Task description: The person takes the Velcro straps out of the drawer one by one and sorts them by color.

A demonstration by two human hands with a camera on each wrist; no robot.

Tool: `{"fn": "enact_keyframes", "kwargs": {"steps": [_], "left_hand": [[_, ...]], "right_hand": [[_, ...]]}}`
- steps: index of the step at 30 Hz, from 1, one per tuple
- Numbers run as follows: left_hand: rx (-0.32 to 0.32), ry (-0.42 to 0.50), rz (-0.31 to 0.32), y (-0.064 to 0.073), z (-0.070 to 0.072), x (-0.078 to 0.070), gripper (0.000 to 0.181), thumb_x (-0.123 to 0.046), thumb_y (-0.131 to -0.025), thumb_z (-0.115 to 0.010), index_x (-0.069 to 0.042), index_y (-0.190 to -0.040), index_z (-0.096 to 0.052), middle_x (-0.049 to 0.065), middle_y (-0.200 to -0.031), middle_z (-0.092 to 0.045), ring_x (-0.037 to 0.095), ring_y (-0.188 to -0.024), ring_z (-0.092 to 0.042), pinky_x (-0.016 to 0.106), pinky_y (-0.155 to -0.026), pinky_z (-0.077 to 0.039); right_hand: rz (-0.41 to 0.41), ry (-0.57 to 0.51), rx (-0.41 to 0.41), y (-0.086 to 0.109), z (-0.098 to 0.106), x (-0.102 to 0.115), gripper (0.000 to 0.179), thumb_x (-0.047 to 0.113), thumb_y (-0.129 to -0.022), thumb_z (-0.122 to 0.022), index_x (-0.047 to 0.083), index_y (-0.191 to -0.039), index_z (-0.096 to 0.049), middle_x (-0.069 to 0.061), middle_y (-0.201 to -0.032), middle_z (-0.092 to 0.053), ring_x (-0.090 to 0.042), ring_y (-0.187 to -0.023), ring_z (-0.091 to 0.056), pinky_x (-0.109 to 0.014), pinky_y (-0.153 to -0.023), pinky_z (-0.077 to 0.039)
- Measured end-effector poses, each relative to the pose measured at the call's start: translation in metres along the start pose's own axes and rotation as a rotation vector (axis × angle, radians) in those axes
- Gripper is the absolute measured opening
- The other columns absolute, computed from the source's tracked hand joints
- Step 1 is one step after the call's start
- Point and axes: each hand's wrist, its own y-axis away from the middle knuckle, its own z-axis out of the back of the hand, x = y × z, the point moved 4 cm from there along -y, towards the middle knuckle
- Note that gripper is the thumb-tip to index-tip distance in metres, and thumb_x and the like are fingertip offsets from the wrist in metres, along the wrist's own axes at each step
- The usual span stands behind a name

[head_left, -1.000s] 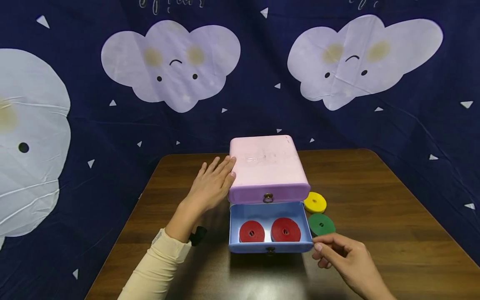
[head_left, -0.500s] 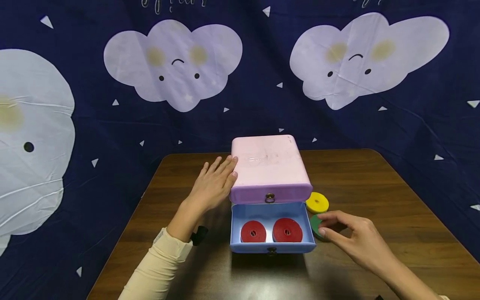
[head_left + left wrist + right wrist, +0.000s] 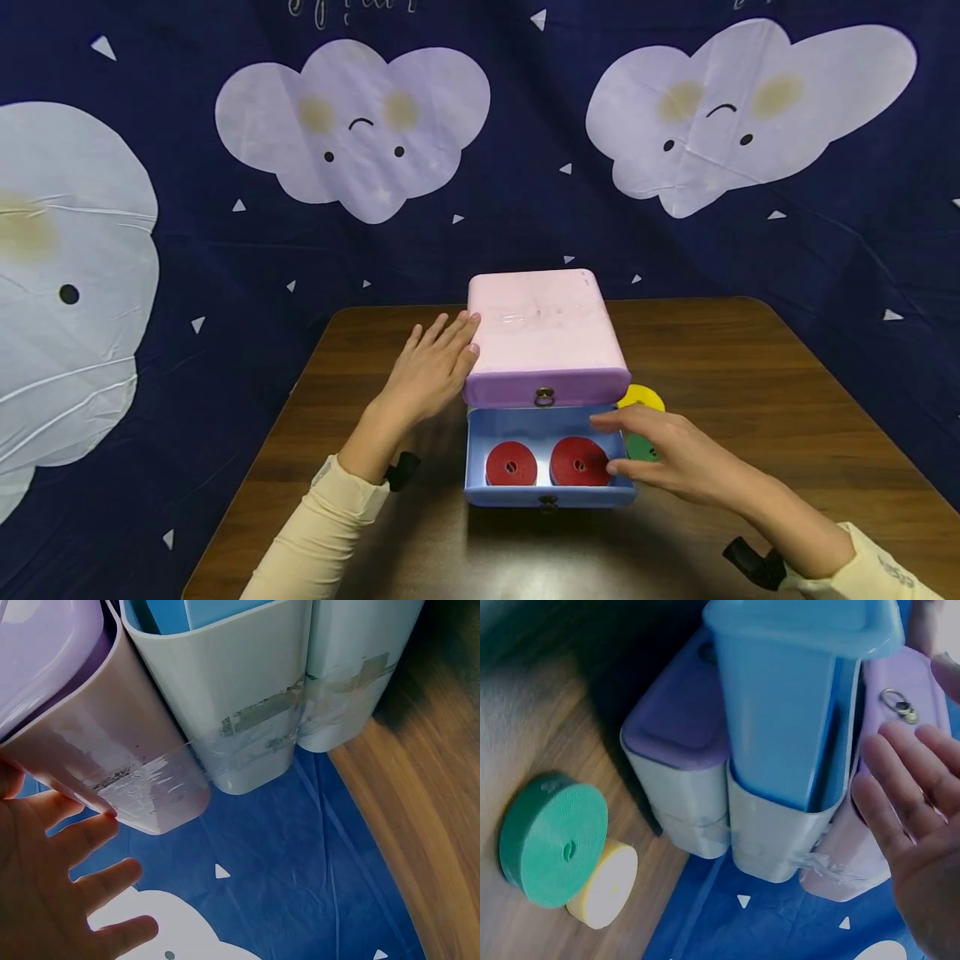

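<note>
A stack of drawer units has a pink top unit (image 3: 536, 325) with its purple drawer (image 3: 547, 387) closed. Below it, the blue drawer (image 3: 491, 421) is pulled out, holding a smaller red roll (image 3: 512, 464) and a larger red roll (image 3: 579, 461) of coiled strap. My left hand (image 3: 427, 371) rests its straight, spread fingers against the pink unit's left edge. My right hand (image 3: 686, 458) reaches over the blue drawer's right side, thumb and fingers apart. Its thumb tip is right at the larger red roll's edge, and nothing sits between the fingers.
A green roll (image 3: 559, 844) and a yellow roll (image 3: 607, 889) lie on the wooden table (image 3: 405, 533) right of the stack, partly behind my right hand in the head view. The bottom unit's purple drawer (image 3: 679, 712) is closed. A dark blue cloud-print cloth (image 3: 525, 183) hangs behind.
My right hand has left the blue drawer's front right corner, passed over the green roll, and come in above the drawer with fingers spreading. The left hand stays on the pink unit.
</note>
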Motion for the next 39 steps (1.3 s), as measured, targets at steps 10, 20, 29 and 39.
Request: {"fn": "enact_keyframes", "kwargs": {"steps": [10, 20, 29, 39], "left_hand": [[0.002, 0.006, 0.003, -0.001, -0.001, 0.001, 0.052, -0.046, -0.102, -0.020, -0.030, -0.151, -0.019, -0.004, -0.158, -0.022, 0.026, -0.148, -0.016, 0.055, -0.118, -0.011], [0.011, 0.005, 0.004, -0.001, -0.001, 0.000, 0.052, -0.046, -0.102, -0.018, -0.030, -0.151, -0.018, -0.005, -0.158, -0.020, 0.026, -0.148, -0.015, 0.055, -0.118, -0.012], [0.001, 0.002, 0.008, -0.001, -0.001, 0.001, 0.052, -0.046, -0.101, -0.020, -0.030, -0.151, -0.019, -0.003, -0.158, -0.022, 0.026, -0.148, -0.016, 0.055, -0.118, -0.012], [0.007, -0.004, 0.019, -0.001, -0.002, 0.001, 0.052, -0.046, -0.101, -0.019, -0.031, -0.151, -0.018, -0.005, -0.158, -0.021, 0.024, -0.148, -0.015, 0.053, -0.119, -0.011]], "right_hand": [[-0.006, 0.127, 0.260, -0.011, -0.020, -0.014, 0.056, 0.035, -0.080, -0.073, 0.016, -0.130, -0.055, 0.005, -0.129, -0.060, -0.015, -0.116, -0.057, -0.038, -0.092, -0.052], [0.108, 0.200, 0.348, -0.018, -0.031, -0.017, 0.063, 0.038, -0.075, -0.078, 0.018, -0.130, -0.055, 0.006, -0.130, -0.058, -0.013, -0.116, -0.055, -0.038, -0.095, -0.050], [0.193, 0.234, 0.377, -0.021, -0.036, -0.019, 0.060, 0.047, -0.081, -0.070, 0.019, -0.132, -0.053, 0.006, -0.131, -0.056, -0.014, -0.117, -0.054, -0.039, -0.096, -0.049], [0.245, 0.266, 0.413, -0.023, -0.041, -0.021, 0.062, 0.046, -0.082, -0.069, 0.019, -0.135, -0.051, 0.004, -0.134, -0.055, -0.016, -0.119, -0.053, -0.040, -0.095, -0.049]]}}
